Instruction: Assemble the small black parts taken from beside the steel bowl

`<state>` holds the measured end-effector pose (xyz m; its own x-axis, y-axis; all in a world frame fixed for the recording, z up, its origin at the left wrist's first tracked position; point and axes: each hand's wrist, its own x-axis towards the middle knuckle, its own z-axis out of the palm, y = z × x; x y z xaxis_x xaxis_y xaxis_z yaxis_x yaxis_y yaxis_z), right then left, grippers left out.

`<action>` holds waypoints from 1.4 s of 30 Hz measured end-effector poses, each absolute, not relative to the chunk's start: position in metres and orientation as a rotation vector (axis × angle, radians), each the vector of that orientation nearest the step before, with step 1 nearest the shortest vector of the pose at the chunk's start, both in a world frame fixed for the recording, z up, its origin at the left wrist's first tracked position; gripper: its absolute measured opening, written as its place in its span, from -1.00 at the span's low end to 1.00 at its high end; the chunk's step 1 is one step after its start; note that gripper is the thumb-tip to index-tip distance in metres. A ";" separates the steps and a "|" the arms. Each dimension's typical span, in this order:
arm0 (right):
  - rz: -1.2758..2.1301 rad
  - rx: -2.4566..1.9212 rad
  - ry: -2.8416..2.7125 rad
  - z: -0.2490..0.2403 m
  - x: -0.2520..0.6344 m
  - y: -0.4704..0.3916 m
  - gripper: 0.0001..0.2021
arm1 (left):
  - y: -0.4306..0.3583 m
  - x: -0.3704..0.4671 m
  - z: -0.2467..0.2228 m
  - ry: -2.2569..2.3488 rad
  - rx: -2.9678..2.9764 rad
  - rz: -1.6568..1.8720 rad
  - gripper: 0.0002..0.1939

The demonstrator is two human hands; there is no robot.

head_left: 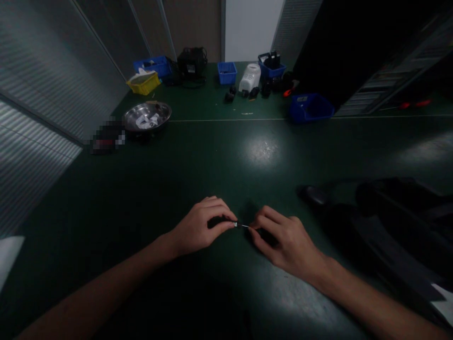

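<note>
Low over the green worktop (219, 170), my left hand (201, 224) pinches a small dark part with a pale spot (235, 224) between thumb and fingers. From that part a thin, silvery, pin-like piece (244, 226) runs to the right. Its far end meets the closed fingertips of my right hand (283, 236). The two hands are close together, a short gap apart, with the thin piece bridging it. My fingers cover most of both small pieces, so their exact kind does not show.
A metal bowl (164, 113) with white pieces stands at the back left, near a yellow bin (146, 86). Along the back are a small blue bin (227, 75), a white vented housing (250, 78) and small black parts. Another blue bin (300, 113) and a dark bulky object (399, 226) lie to the right.
</note>
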<state>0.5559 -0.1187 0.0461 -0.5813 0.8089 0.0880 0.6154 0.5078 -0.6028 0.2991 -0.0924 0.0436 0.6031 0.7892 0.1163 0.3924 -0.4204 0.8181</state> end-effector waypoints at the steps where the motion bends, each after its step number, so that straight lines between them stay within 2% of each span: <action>1: 0.734 -1.179 -2.405 0.046 0.556 -0.119 -0.85 | -0.093 0.299 0.043 0.938 2.045 0.642 -0.90; 17: 0.655 -1.125 -2.447 0.040 0.551 -0.123 -0.81 | -0.094 0.303 0.041 0.859 2.206 0.700 -0.84; 26: 0.677 -1.145 -2.414 0.039 0.552 -0.123 -0.83 | -0.096 0.303 0.039 0.847 2.257 0.791 -0.87; 42: 0.620 -1.142 -2.474 0.042 0.551 -0.123 -0.77 | -0.094 0.301 0.040 0.929 2.070 0.739 -0.85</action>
<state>0.5507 -0.1227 0.0419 -0.6164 0.7775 0.1247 0.6267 0.5803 -0.5201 0.3014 -0.0944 0.0395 0.5724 0.7959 0.1970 0.3714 -0.4659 0.8031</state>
